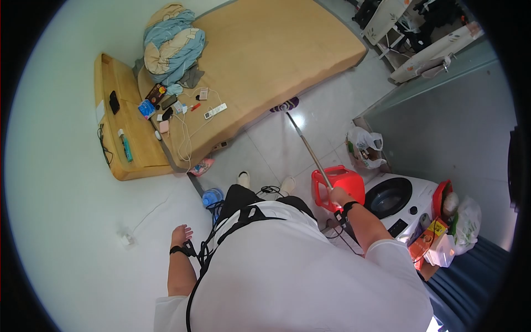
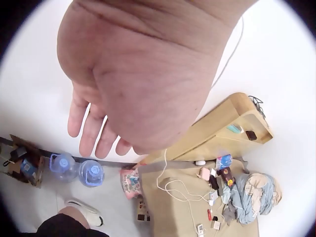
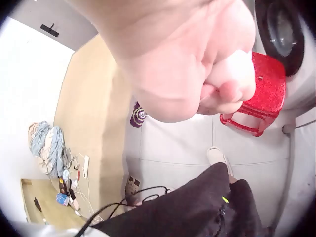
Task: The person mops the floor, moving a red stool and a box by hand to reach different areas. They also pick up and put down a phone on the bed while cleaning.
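My right hand point(image 1: 340, 197) grips the upper end of a long mop handle point(image 1: 312, 153) in the head view. The handle slants down to a purple striped mop head point(image 1: 286, 105) on the floor against the bed's edge. In the right wrist view the fingers of my right hand point(image 3: 197, 64) are curled, and the purple mop head point(image 3: 138, 114) shows beyond them. My left hand point(image 1: 181, 235) hangs beside my body near the white wall, holding nothing. Its fingers point(image 2: 91, 133) are loosely extended in the left wrist view.
A bed point(image 1: 265, 50) spans the far side, with cables and small items on it. A red stool point(image 1: 348, 185) stands beside the washing machine point(image 1: 423, 193). A white bag point(image 1: 368, 146) sits by the partition; a water bottle point(image 1: 212, 197) is near my feet.
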Motion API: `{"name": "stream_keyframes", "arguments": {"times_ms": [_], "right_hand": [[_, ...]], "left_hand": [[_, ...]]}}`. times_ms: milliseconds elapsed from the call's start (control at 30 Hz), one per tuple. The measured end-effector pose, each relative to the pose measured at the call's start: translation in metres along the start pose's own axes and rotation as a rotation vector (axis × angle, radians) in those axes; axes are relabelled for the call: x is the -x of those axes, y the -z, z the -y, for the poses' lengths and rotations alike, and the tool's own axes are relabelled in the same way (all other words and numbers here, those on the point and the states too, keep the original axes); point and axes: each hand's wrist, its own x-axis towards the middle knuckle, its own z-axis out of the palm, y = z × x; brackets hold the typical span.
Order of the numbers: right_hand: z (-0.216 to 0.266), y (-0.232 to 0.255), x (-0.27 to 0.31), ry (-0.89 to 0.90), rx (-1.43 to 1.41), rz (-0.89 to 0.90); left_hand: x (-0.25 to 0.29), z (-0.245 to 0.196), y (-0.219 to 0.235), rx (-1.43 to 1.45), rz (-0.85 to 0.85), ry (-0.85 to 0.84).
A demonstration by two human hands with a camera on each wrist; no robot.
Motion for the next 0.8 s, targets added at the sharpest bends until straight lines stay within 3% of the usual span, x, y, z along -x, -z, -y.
{"name": "stream_keyframes", "arguments": {"times_ms": [33, 133, 200, 233, 500, 567, 633, 667, 800], "right_hand": [[0.005, -0.002, 0.008, -0.028, 0.008, 0.079], [0.020, -0.021, 0.041, -0.038, -0.165, 0.031], [0.041, -0.019, 0.069, -0.038, -0.132, 0.073], [0.052, -0.022, 0.080, -0.025, -0.095, 0.125], [0.128, -0.072, 0.116, -0.091, 0.090, 0.042], [0.126, -0.092, 0.127, -0.118, 0.154, 0.045], [0.110, -0.124, 0.136, -0.120, 0.191, -0.168], [0.117, -0.124, 0.154, -0.242, 0.150, -0.103], [0.098, -0.153, 0.206, -0.420, 0.004, -0.063]], "left_hand": [[-0.010, 0.004, 0.000, 0.019, 0.017, 0.024], [-0.034, 0.003, 0.004, 0.038, 0.078, 0.057], [-0.054, -0.008, 0.006, 0.028, 0.115, 0.078], [-0.065, -0.017, 0.009, -0.018, 0.119, 0.074], [-0.169, -0.125, 0.049, -0.160, 0.228, -0.076], [-0.185, -0.153, 0.052, -0.189, 0.268, -0.078], [-0.199, -0.179, 0.046, -0.214, 0.303, -0.079], [-0.206, -0.189, 0.044, -0.273, 0.309, -0.086], [-0.212, -0.228, 0.028, -0.434, 0.382, -0.119]]}}
